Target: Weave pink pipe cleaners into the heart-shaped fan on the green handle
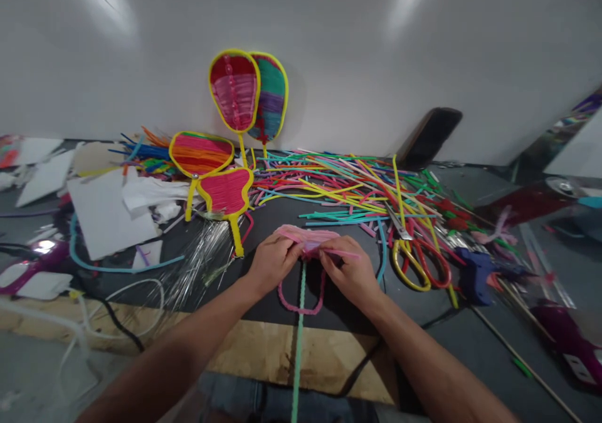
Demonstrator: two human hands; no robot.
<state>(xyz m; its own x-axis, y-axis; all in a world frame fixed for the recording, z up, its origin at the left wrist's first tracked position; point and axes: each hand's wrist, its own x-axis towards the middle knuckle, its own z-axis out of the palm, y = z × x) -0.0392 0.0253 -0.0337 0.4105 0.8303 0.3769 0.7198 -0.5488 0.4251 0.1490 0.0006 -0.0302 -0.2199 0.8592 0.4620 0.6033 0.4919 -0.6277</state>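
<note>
The left hand (pixel 273 263) has thumb and fingers pinched on one side of the pink piece (pixel 308 235); the right hand (pixel 348 269) pinches its other side, with a loose pink strand (pixel 348 254) sticking out across the fingers. The piece sits between the two hands, above the near edge of the tabletop (pixel 277 213). Its top is covered with pale pink strands, a lilac patch among them. Below, the pink loop (pixel 310 312) is an open outline, with only the green stem (pixel 297 360) running down through it, so the filling looks partly done and the lower part unfilled. No yellow rim shows on it.

Just beyond the left hand lie a heart-like pink panel (pixel 226 191) and an orange-and-pink panel (pixel 202 153), both filled, rimmed in yellow and handled; two more, a red-and-pink panel (pixel 235 91) and a green-and-purple panel (pixel 275 94), stand against the wall (pixel 338 53) behind. These four look complete by comparison.

Beyond the right hand are the yellow-handled scissors (pixel 411 272), then a blue glue gun (pixel 476 276). Ahead of both hands spreads a loose heap of coloured strands (pixel 324 182), in no container. Far to the right of the right hand lies what looks like a red drink can (pixel 540 198); whether anything is inside cannot be told.
</note>
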